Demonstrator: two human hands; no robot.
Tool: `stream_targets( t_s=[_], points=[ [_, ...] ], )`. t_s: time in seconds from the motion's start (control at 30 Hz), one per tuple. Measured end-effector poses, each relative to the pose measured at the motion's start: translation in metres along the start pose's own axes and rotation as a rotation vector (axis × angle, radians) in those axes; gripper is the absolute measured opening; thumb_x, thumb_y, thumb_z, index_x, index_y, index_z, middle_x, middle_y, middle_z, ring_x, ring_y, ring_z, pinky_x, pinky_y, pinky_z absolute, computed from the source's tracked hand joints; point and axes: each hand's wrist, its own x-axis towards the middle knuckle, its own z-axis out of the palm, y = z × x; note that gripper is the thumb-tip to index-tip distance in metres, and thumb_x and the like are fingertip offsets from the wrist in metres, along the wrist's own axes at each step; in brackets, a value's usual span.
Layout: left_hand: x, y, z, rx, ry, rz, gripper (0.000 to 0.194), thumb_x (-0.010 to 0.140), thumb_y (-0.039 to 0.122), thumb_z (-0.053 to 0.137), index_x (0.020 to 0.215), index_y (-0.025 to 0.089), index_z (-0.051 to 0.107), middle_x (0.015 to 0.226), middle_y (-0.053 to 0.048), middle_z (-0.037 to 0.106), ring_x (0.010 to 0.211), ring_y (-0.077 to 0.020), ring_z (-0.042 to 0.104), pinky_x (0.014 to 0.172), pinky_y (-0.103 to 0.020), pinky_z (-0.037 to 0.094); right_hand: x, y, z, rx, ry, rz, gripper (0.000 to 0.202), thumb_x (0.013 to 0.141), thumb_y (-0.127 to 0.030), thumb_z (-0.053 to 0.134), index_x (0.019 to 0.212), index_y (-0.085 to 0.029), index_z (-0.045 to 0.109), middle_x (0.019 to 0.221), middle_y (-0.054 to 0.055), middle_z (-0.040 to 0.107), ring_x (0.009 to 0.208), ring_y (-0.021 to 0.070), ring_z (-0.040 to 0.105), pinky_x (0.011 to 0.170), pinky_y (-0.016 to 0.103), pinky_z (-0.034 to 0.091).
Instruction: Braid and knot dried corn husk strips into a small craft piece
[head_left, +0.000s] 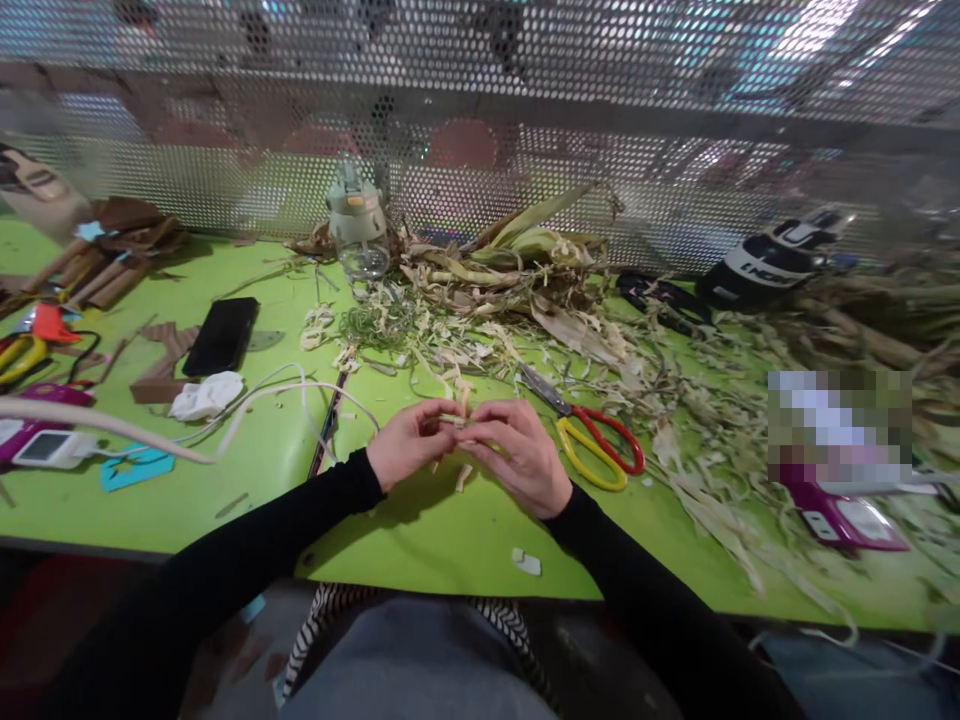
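Note:
Over the front of the green table, my left hand (411,443) and my right hand (519,452) meet with their fingertips close together. Both are closed in a pinch on a thin, pale strip of husk (465,398), whose lower part is mostly hidden by the fingers. A small husk piece (463,478) shows just beneath the hands. Right beside my right hand lie scissors (592,435) with one red and one yellow handle, blades pointing up and left. Dried husk scraps (480,345) are strewn just beyond my fingers.
A heap of dry husks (517,255) lies at the back before a perforated metal screen (465,150). A clear bottle (360,225), a black bottle (769,262) and black scissors (664,300) stand or lie there. Leftward are a phone (221,337) and white cables (262,390).

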Motion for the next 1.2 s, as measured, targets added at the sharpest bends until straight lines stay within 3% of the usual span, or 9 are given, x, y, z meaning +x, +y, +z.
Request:
stream_targets(
  t_s=[0.1,0.27,0.4,0.53,0.8,0.9,1.07,1.2],
  points=[
    [-0.002,0.004,0.001,0.083,-0.01,0.0,0.032,0.065,0.019,0.071,0.092,0.015,0.055,0.068,0.0,0.065,0.057,-0.0084,0.056,0.052,-0.019,0.043,0.001,-0.002,0.001,0.085,0.027,0.123,0.013,0.088,-0.031,0.056,0.084,-0.022,0.065,0.098,0.007,0.062,0.096,0.0217,0.057,0.082,0.039,0.048],
    [-0.005,0.01,-0.001,0.123,0.016,0.034,0.034,0.066,0.013,0.067,0.096,0.016,0.051,0.065,0.002,0.064,0.057,-0.0093,0.058,0.054,-0.019,0.044,-0.001,-0.007,0.008,0.408,0.023,0.36,0.016,0.087,-0.036,0.057,0.082,-0.021,0.062,0.082,0.003,0.061,0.074,0.0162,0.058,0.067,0.031,0.049],
    [-0.006,0.011,-0.001,-0.011,0.016,-0.003,0.033,0.065,0.019,0.073,0.092,0.013,0.055,0.061,0.002,0.064,0.049,-0.0073,0.055,0.051,-0.019,0.046,-0.002,-0.007,0.011,0.699,0.003,0.534,0.017,0.085,-0.037,0.06,0.083,-0.02,0.059,0.074,0.001,0.062,0.066,0.013,0.058,0.061,0.026,0.047],
    [-0.006,0.005,-0.001,-0.174,-0.046,-0.062,0.043,0.062,0.021,0.079,0.1,0.012,0.06,0.069,-0.001,0.07,0.056,-0.0095,0.062,0.055,-0.02,0.049,-0.001,-0.007,0.01,0.817,0.013,0.633,0.025,0.082,-0.043,0.062,0.079,-0.019,0.059,0.066,-0.001,0.058,0.057,0.0097,0.051,0.056,0.024,0.045],
    [-0.003,-0.008,0.004,-0.437,-0.075,-0.077,0.036,0.066,0.021,0.078,0.099,0.013,0.065,0.073,-0.002,0.07,0.061,-0.0073,0.065,0.056,-0.013,0.052,-0.003,-0.013,0.017,1.013,0.109,0.676,0.03,0.077,-0.049,0.065,0.08,-0.021,0.056,0.069,-0.001,0.059,0.061,0.01,0.054,0.059,0.024,0.046],
    [-0.002,-0.01,0.006,-0.366,-0.051,-0.036,0.03,0.069,0.027,0.076,0.093,0.012,0.066,0.072,-0.002,0.07,0.061,-0.0068,0.064,0.055,-0.013,0.051,-0.003,-0.009,0.017,0.955,0.096,0.647,0.026,0.078,-0.045,0.065,0.081,-0.02,0.056,0.068,-0.002,0.06,0.061,0.0099,0.056,0.059,0.024,0.046],
    [-0.003,-0.01,0.008,-0.199,0.043,0.089,0.037,0.063,0.027,0.08,0.092,0.011,0.063,0.065,0.001,0.067,0.06,-0.0089,0.063,0.053,-0.017,0.05,-0.002,-0.008,0.014,0.862,0.103,0.635,0.021,0.079,-0.039,0.066,0.083,-0.02,0.058,0.072,-0.001,0.062,0.062,0.0105,0.059,0.059,0.025,0.05],
    [-0.003,-0.008,0.009,-0.274,0.142,0.044,0.033,0.063,0.022,0.08,0.09,0.01,0.064,0.066,0.0,0.068,0.058,-0.0086,0.063,0.053,-0.017,0.051,-0.003,-0.011,0.013,0.849,0.105,0.592,0.018,0.083,-0.033,0.062,0.096,-0.02,0.06,0.083,0.001,0.065,0.073,0.0124,0.063,0.072,0.028,0.054]
  ],
)
